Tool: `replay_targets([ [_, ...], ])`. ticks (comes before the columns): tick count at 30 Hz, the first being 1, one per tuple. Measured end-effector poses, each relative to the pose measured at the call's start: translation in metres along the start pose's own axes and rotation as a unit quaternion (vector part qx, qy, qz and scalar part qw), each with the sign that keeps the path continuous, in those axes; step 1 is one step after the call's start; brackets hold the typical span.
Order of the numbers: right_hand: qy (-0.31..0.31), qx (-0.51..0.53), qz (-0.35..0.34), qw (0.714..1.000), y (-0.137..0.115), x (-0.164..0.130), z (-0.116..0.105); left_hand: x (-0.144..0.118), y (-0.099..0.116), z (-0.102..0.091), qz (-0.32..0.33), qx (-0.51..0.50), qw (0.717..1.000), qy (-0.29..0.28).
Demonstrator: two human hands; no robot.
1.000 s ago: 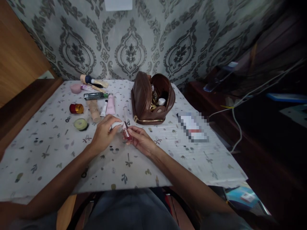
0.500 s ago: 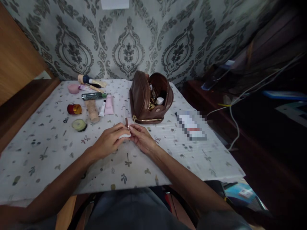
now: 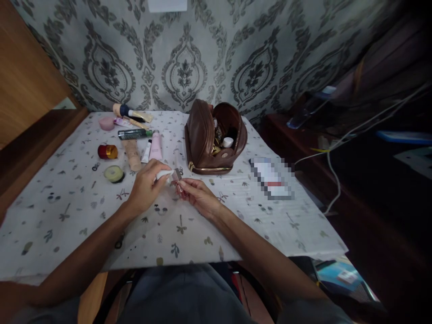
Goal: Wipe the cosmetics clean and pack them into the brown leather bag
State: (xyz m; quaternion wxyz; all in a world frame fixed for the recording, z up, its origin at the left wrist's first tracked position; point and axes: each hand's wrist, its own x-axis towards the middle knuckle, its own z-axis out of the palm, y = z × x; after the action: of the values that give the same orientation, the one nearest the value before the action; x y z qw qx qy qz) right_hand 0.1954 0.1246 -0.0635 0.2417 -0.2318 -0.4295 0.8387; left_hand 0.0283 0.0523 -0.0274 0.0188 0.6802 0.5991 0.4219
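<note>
Half a second ago the two hands were pressed together low over the cloth, the left covering the white piece; now they have drawn slightly apart and lifted, so the small bottle shows between them again.

Far left on the patterned tablecloth point(image 3: 67, 198) lie the loose cosmetics — a red jar with a gold lid point(image 3: 107, 152), a round green-topped tin point(image 3: 114, 173), a beige tube point(image 3: 132, 154), a dark green tube point(image 3: 134, 133) and a pink tube point(image 3: 155, 146) — spread flat and apart, probably so each can be seen and picked singly.

The left hand point(image 3: 146, 186) is curled closed around a white piece point(image 3: 164, 173), which looks like a cap or a wipe; I cannot tell which. Its fingertips point toward the bottle, which suggests the white piece is being worked against the bottle's top.

Just beside it, the right hand point(image 3: 199, 195) pinches a small pinkish bottle point(image 3: 177, 183) between thumb and fingers, tilted with its neck toward the left hand, held just above the cloth in front of the person — a steadying grip low on the body that leaves the top free.

Behind the hands stands a brown leather pouch point(image 3: 202, 139), unzipped and gaping, with small items inside. To its right lies a blurred flat packet point(image 3: 272, 178).
</note>
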Motion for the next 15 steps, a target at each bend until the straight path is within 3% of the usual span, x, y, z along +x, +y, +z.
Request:
replay_targets([
  [10,0.027,0.064,-0.026,0.997,-0.001,0.004,-0.003,-0.006,0.008,0.003,0.081,-0.062,0.982,-0.16],
  [15,0.034,0.057,-0.021,0.998,0.0,0.005,-0.004,-0.006,0.01,0.002,0.092,-0.081,0.976,-0.179],
])
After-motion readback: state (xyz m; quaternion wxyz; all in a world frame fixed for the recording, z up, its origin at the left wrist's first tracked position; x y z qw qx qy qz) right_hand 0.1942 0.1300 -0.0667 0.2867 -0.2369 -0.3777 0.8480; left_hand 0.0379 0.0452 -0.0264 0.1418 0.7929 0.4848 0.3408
